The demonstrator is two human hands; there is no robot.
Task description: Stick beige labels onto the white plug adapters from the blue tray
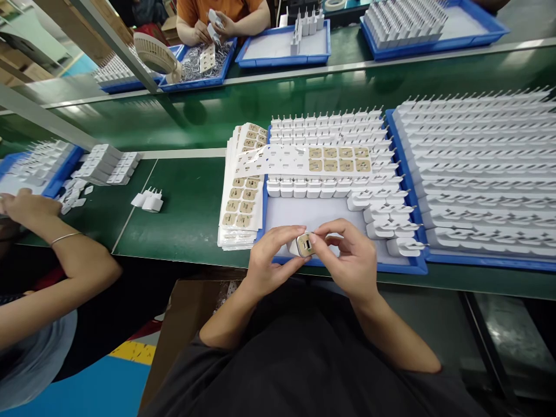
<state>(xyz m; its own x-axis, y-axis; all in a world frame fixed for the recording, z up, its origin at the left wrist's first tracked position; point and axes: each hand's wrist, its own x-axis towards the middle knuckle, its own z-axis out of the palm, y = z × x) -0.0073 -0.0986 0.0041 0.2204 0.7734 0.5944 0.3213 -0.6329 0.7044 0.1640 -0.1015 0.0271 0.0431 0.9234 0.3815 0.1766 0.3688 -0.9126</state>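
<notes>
Between my two hands is a white USB plug charger [295, 247], its port end turned up towards me. A beige sticker [304, 245] with port cutouts lies over that end. My left hand [271, 258] grips the charger by its left side with thumb and fingers. My right hand [347, 255] pinches the right edge of the sticker between thumb and forefinger. Just beyond, a blue tray [313, 211] holds rows of white chargers with prongs up. Across those rows rests a sticker sheet [299, 161], its left part peeled bare and its right part still bearing beige stickers.
A stack of sticker sheets [237, 217] stands left of the tray. To the right, a second blue tray [490, 259] is packed with chargers. Loose chargers [149, 200] sit on the green bench [186, 202]. A co-worker's arm [78, 255] is at left; another person [221, 23] works opposite.
</notes>
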